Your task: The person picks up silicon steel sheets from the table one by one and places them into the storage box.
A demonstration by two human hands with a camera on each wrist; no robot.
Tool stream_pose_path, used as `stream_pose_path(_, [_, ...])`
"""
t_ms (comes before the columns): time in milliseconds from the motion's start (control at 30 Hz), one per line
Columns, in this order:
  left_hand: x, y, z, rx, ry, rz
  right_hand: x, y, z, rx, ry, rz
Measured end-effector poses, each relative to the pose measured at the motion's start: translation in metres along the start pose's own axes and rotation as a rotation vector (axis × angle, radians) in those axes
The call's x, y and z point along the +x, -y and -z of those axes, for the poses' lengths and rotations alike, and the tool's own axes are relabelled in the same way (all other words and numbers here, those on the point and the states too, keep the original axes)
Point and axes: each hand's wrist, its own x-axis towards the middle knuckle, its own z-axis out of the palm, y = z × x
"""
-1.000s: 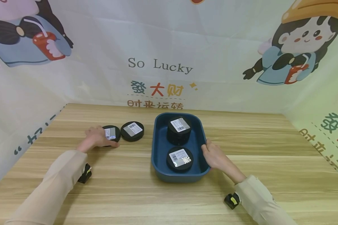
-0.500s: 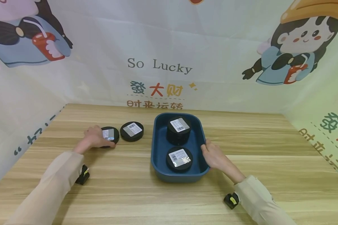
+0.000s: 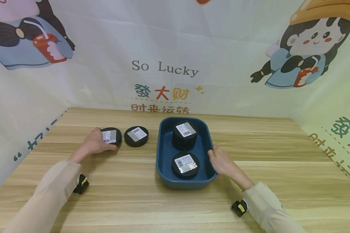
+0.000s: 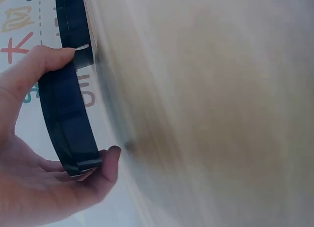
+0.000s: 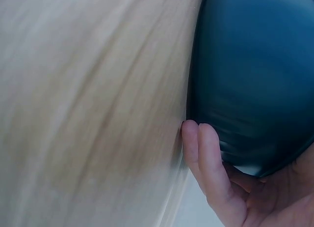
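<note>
My left hand grips a flat round black disc by its edge, thumb on the near side. In the left wrist view, a gap shows between this disc and the table, with a fingertip by its lower edge. A second black disc, labelled in silver and white, lies just to its right. My right hand holds the right wall of a blue rectangular tub; in the right wrist view, fingers press its outer side. Inside the tub are a black disc stack and a single labelled disc.
The wood-grain table runs back to a printed cloth backdrop, which also rises along both sides. Table surface shows between the loose discs and the tub, and to the tub's right.
My left hand has drawn slightly left with its disc, and the disc has come up a little, widening its gap from the neighbouring one. The right hand and tub have stayed put.
</note>
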Motion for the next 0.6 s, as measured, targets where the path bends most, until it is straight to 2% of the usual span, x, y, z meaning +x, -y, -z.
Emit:
stream_pose_path(233, [-0.0041, -0.0007, 0.0009, -0.099, -0.093, -0.062, -0.0002, -0.0004, -0.0002, 0.011, 0.008, -0.003])
stream_pose_path(433, [-0.0061, -0.0029, 0.0001, -0.123, -0.174, -0.132, 0.0000, -0.0005, -0.0005, 0.004, 0.007, 0.002])
stream_pose_path(600, [-0.0084, -0.0087, 0.0004, -0.147, -0.200, -0.160, -0.0003, -0.0006, -0.0005, 0.011, 0.008, -0.003])
